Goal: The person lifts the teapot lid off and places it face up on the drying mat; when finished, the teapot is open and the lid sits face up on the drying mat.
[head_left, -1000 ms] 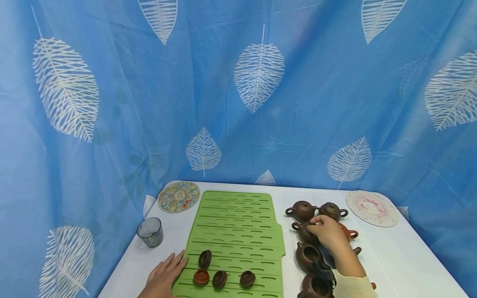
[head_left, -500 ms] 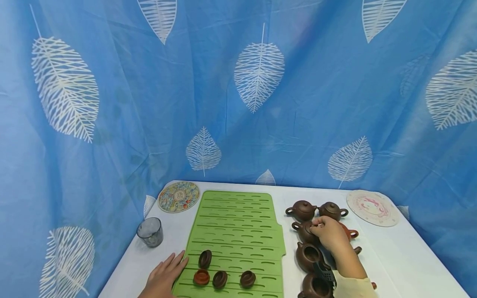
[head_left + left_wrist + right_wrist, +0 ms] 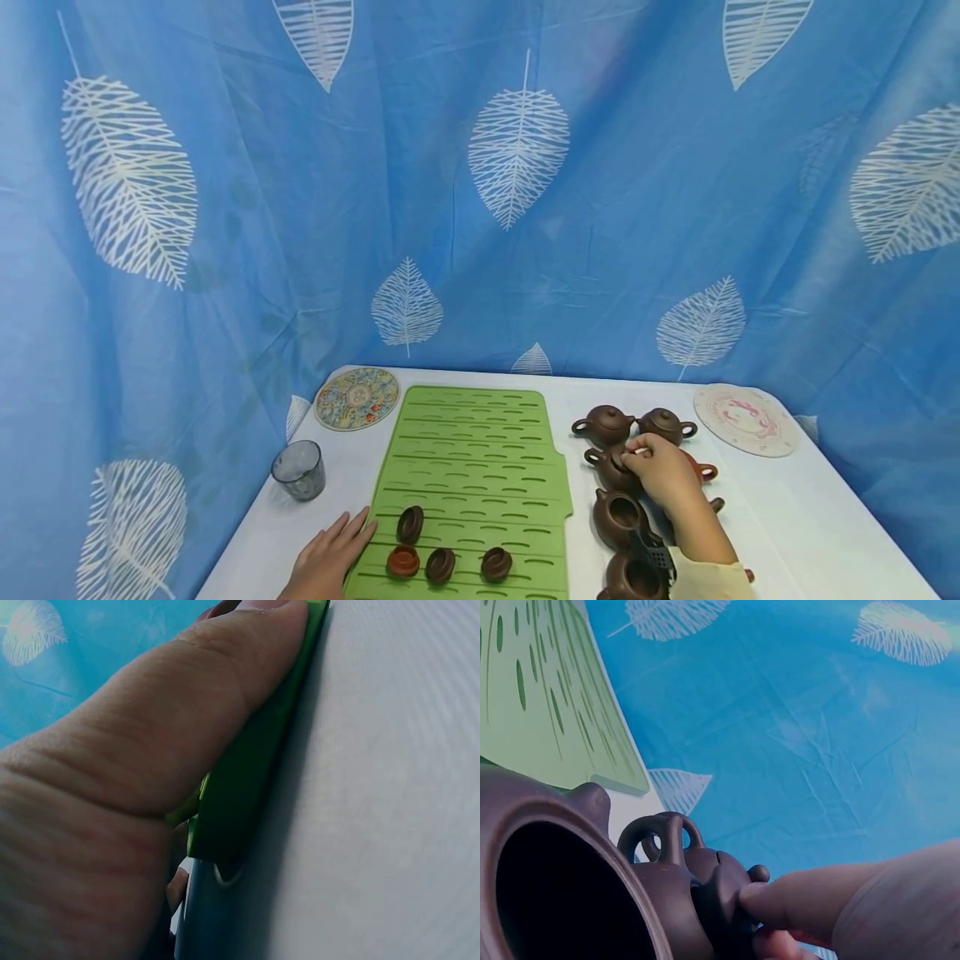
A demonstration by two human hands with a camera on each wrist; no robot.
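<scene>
My right hand (image 3: 663,471) is over a dark brown clay teapot (image 3: 609,475) in the second row from the back, pinching its lid between thumb and fingers. In the right wrist view that teapot lid (image 3: 724,904) sits tilted at the opening; the thumb presses it and the other fingers are partly hidden. My left hand (image 3: 330,550) rests with extended fingers on the left edge of the green ridged mat (image 3: 480,458). On the mat's near part lie several small teapot lids, a reddish one (image 3: 402,561) and dark brown ones (image 3: 496,564).
Two lidded teapots, one (image 3: 604,427) left of the other (image 3: 662,427), stand behind. Nearer me are lidless teapots (image 3: 611,518), partly under my right forearm. A reddish teapot (image 3: 705,468) is beyond the hand. A grey glass (image 3: 298,471), patterned disc (image 3: 357,399) and pinkish disc (image 3: 746,420) surround these.
Both hands keep nearly the same place, the right still at the teapot's lid. The whole head view has shifted very slightly.
</scene>
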